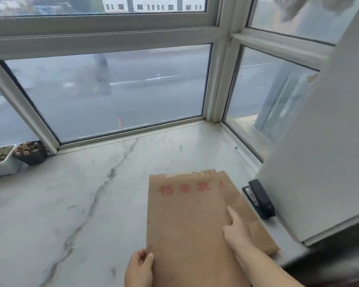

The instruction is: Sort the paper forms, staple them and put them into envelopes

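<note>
A marble window ledge [75, 199] carries two brown envelopes: the top envelope [187, 220] overlaps the second envelope [247, 214], long axes running near to far. The left hand [140, 268] pinches its near-left edge; the right hand [236, 230] presses flat-fingered on its right side. Red Chinese characters head it. A stapler [260, 198] lies right.

light: soft grey daylight from window [112, 90] | shadows: faint | edges: bowed | focus: slightly soft

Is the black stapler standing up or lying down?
Lying down: the black stapler rests lengthwise on the grey marble sill, beside the brown paper envelopes.
</note>
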### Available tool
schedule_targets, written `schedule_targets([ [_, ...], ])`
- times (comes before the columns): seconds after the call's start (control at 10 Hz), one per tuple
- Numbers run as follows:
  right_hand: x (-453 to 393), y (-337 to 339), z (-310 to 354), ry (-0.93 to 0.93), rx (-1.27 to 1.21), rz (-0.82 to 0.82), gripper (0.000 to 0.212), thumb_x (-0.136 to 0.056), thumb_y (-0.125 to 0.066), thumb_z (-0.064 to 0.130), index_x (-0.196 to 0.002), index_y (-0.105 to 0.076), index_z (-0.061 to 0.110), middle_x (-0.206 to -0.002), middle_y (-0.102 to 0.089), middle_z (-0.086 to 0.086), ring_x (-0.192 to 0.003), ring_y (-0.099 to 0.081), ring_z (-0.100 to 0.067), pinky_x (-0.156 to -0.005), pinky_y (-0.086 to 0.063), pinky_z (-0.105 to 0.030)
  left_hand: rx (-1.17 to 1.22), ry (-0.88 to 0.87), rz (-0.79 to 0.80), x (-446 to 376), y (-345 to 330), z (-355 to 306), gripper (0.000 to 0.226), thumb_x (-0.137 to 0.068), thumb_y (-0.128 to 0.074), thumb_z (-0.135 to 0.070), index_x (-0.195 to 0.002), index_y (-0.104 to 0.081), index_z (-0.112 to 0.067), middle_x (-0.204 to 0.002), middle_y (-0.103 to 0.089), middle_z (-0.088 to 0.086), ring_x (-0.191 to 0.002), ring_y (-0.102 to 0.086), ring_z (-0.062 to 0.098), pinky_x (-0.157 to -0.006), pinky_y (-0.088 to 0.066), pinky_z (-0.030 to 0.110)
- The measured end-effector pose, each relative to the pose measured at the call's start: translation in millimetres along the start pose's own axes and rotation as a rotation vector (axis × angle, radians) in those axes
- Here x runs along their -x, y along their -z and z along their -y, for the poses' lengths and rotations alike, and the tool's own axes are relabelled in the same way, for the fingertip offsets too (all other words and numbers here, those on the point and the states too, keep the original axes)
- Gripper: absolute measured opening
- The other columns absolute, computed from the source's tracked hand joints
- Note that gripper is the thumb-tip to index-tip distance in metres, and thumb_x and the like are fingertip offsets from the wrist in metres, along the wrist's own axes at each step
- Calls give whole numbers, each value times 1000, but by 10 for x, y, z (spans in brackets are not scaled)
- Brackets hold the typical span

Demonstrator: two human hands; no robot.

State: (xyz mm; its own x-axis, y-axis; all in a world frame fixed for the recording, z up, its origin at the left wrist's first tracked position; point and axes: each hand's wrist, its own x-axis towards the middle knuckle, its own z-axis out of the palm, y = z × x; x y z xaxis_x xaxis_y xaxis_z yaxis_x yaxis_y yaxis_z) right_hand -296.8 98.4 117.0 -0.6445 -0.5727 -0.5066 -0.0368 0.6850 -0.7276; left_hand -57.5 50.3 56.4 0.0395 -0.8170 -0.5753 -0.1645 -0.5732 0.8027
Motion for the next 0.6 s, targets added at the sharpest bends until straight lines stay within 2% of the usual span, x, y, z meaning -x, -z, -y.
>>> schedule_targets([
  [0.1, -529, 527, 29, 81, 135, 31, 73, -83, -42, -2, -150, -34, 25, -145, -48, 5, -132, -46, -17, -110, -38, -35, 71, 38, -11, 66, -770, 13, 13, -90, -51, 14, -100, -57, 9, -77, -64, 10, -71, -56, 22, -54, -49, 18],
  [0.2, -917, 879, 32, 136, 172, 156, 56, -87, -47, 0, -139, -47, 22, -115, -58, 8, -104, -55, -12, -89, -45, -24, 103, 120, -27, 14, -1335, 71, 22, -88, -50, 17, -109, -53, 11, -89, -65, 19, -78, -58, 27, -57, -52, 24],
  [0.3, -1257, 1025, -184, 80, 336, 256, 59, -93, -50, 9, -149, -35, 18, -146, -45, -2, -127, -46, -17, -98, -36, -23, -63, 131, 11, 17, -1599, 199, 36, -80, -64, -2, -116, -61, -1, -103, -69, 11, -93, -63, 21, -70, -49, 22],
  [0.4, -1312, 1031, -559, -5, 459, 307, 66, -94, -52, 13, -154, -25, 18, -158, -30, -3, -143, -32, -21, -111, -29, -28, -157, 92, -66, 124, -1673, 229, 27, -85, -57, -4, -107, -63, -19, -96, -67, -2, -82, -60, 7, -61, -40, 10],
  [0.5, -1242, 1021, -786, 29, 484, 303, 75, -91, -54, 12, -155, -18, 25, -158, -29, 1, -142, -32, -20, -110, -30, -28, -285, 71, -59, 150, -1723, 278, 22, -89, -52, -7, -105, -65, -15, -101, -64, 6, -82, -57, 14, -59, -40, 11],
  [0.6, -1187, 1012, -883, 53, 475, 265, 76, -91, -55, 14, -155, -15, 26, -157, -29, 0, -140, -34, -18, -108, -33, -27, -381, 77, -21, 201, -1749, 374, 33, -73, -57, -17, -105, -62, -17, -111, -61, 8, -96, -58, 19, -85, -49, 29],
])
